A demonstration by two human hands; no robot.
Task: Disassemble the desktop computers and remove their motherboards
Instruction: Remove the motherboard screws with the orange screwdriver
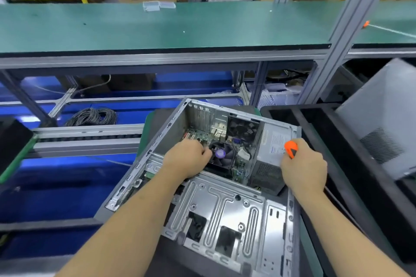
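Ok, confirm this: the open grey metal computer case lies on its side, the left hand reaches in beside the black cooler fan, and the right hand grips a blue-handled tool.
Wrong on one point: the head view shows the right hand gripping an orange-handled tool, not blue. The rest stands.

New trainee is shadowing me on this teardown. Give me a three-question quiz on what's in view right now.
1. True or false: the motherboard is already out of the computer case.
2. Which hand grips the orange-handled tool?
3. The left hand reaches in beside: A) the CPU fan B) the power supply C) the cable coil

Key: 1 false, it sits inside the case. 2 the right hand. 3 A.
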